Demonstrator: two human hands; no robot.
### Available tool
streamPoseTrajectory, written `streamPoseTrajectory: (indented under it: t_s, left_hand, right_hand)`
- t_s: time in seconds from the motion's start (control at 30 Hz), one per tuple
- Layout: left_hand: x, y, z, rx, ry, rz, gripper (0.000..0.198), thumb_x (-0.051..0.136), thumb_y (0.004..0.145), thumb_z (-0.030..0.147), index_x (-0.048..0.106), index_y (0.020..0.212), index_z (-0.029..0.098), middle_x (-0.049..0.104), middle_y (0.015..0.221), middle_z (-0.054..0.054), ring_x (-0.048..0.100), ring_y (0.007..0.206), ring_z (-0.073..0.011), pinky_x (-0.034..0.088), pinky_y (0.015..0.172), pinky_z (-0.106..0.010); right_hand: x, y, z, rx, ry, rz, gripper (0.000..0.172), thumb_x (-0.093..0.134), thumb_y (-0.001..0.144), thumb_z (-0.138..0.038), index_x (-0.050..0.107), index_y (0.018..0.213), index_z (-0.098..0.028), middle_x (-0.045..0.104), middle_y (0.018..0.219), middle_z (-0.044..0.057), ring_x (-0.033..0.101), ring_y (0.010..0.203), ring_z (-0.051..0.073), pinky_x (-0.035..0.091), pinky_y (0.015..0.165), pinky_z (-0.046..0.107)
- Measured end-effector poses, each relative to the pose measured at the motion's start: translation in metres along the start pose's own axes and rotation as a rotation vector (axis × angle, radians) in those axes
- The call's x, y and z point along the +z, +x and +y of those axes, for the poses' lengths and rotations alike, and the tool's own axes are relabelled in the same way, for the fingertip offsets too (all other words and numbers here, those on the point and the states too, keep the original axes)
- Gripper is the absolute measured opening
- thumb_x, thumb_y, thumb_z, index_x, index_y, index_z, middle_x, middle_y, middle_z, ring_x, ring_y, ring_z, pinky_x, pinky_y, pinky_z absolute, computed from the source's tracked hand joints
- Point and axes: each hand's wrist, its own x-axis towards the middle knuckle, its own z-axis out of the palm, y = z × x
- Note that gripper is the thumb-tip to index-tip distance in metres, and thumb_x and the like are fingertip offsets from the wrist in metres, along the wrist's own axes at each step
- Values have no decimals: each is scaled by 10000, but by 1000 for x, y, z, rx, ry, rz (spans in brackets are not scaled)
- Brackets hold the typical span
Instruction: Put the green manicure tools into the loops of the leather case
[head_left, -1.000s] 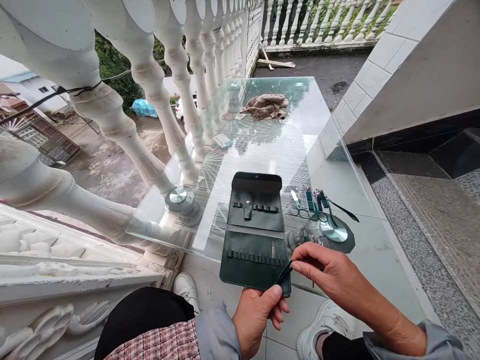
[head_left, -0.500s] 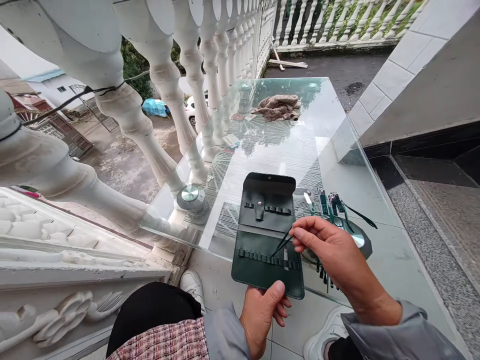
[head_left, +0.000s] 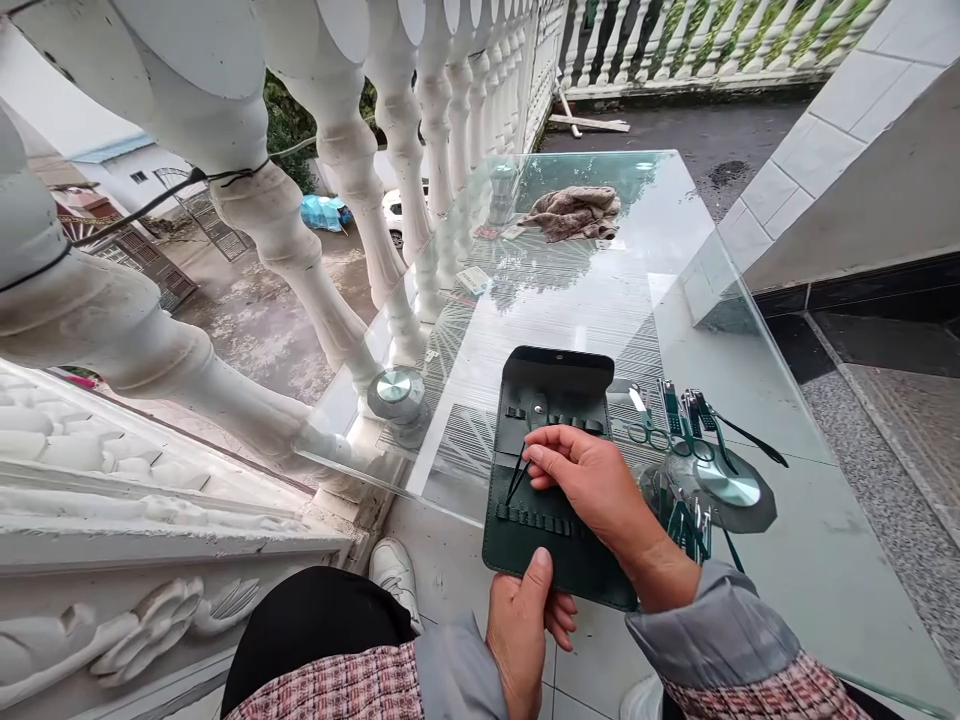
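An unfolded dark green manicure case (head_left: 512,545) with rows of elastic loops is held by its near edge in my left hand (head_left: 519,625), thumb on top and fingers beneath. Between the thumb and fingertips of my right hand (head_left: 577,475) are thin black tweezers (head_left: 516,480). Their tips point down at the left part of the lower loop row; whether they touch a loop I cannot tell. My right hand covers the right part of that row. To the right, small scissors (head_left: 649,434) and several nail clippers (head_left: 686,405) lie on the glass table.
The glass table (head_left: 555,290) stretches away from me, with a crumpled brown cloth (head_left: 574,213) at its far end and a small card (head_left: 474,280) on the left. A white balustrade (head_left: 292,240) runs along the left side. Stone steps (head_left: 892,390) are at the right.
My right hand has moved left over the case, carrying the tweezers from the middle toward the left of the lower loops. My left hand keeps its hold. The view has shifted slightly.
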Motion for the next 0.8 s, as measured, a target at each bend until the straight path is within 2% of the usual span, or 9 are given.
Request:
streamPoseTrajectory:
  t_s: [0.23,0.4,0.5,0.6,0.8]
  left_hand:
    - [-1,2,0,-8,8,9,718,464,588,856,568,493,153,528,484,-47,441,417,-133,334,473,-291]
    - [-2,1,0,11,3,-29,706,458,617,842,571,494,156,511,477,-42,427,413,-133,318,467,-293]
    - [-2,0,1,21,11,-36,702,458,635,832,571,496,153,509,478,-42,430,413,-132,316,466,-291]
    - [-2,0,0,28,14,-38,695,459,644,824,574,518,151,514,482,-40,433,415,-130,316,464,-286]
    - [-2,3,-8,23,0,-46,702,471,657,810,587,514,133,535,497,-50,435,412,-121,309,456,-276]
  right_hand:
    - [2,1,6,-206,-350,-66,225,510,797,-312,675,892,-192,657,774,25,577,592,123,495,593,276]
    - [3,-3,8,-395,-566,-100,197,489,827,-265,675,864,-212,666,877,43,602,819,176,464,767,322]
    - [4,-5,8,-448,-613,-130,200,478,836,-251,672,865,-210,652,872,48,592,818,175,452,774,320]
    - [3,-6,5,-445,-582,-164,193,488,833,-256,674,860,-212,656,868,40,592,821,166,447,776,303]
    - [0,-6,2,-251,-487,-139,177,557,791,-347,674,747,-221,663,735,0,586,693,152,452,675,277]
